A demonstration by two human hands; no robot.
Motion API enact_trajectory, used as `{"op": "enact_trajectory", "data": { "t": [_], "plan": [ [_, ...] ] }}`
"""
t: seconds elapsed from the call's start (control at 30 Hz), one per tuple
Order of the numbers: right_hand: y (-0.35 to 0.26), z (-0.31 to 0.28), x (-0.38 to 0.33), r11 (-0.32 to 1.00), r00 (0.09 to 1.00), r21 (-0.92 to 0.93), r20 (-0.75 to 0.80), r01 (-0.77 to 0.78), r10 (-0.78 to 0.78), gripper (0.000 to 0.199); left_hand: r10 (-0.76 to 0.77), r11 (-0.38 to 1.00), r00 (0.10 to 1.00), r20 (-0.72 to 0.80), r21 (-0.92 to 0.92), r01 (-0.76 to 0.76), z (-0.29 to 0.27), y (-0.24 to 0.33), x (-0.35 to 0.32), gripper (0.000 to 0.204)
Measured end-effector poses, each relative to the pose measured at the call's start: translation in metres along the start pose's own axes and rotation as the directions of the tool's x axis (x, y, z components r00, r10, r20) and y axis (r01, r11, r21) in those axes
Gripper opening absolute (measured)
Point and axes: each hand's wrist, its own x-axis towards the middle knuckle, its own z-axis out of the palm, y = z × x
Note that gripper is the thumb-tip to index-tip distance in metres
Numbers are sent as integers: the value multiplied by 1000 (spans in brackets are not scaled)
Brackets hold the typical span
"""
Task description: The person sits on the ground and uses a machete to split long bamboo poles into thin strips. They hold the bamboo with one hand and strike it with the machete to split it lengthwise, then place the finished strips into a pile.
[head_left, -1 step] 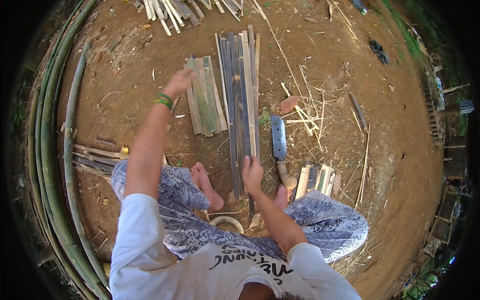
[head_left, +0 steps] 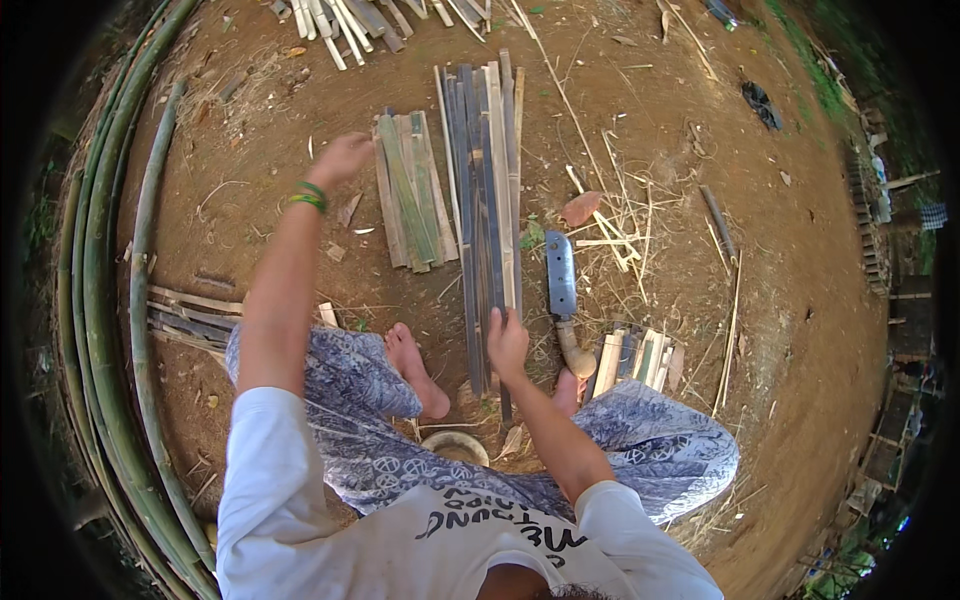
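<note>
Long dark and pale bamboo strips (head_left: pixel 467 200) lie in a bundle on the ground before me, running away from my body. My right hand (head_left: pixel 508 342) is closed around the near part of a dark strip, whose end (head_left: pixel 506 405) sticks out below the fist. Left of the bundle is a row of shorter, wider green and tan bamboo slats (head_left: pixel 410 195). At the far left corner of these slats is my left hand (head_left: pixel 343 158), fingers stretched toward their edge, holding nothing that I can see.
A cleaver-like knife (head_left: pixel 560 275) with a curved wooden handle lies right of the bundle. Short split pieces (head_left: pixel 635 358) are by my right knee. Green bamboo poles (head_left: pixel 100 270) line the left side. More strips (head_left: pixel 345 25) lie far off, and a round bowl-like thing (head_left: pixel 455 446) is between my legs.
My left hand has shifted a little to the left, off the top of the short slats. My right hand stays on the dark strip, nearly in place.
</note>
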Motion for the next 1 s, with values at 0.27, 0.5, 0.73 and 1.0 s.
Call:
{"op": "enact_trajectory", "data": {
  "t": [0.27,0.5,0.73,1.0],
  "plan": [
    [10,19,21,967,995,-240,61,86,-74,41,-310,945,892,-329,-4,327,-151,-184,-156,47],
    [49,36,1,918,988,-373,122,131,-92,56,-735,532,397,-550,-104,840,-25,-272,-329,73],
    [32,29,-13,907,986,-388,38,165,-164,58,-803,301,69,-592,-303,904,45,-244,-372,78],
    [42,16,-27,892,968,-380,33,243,-250,52,-935,314,251,-251,-253,915,48,-212,-302,74]
  ]
}}
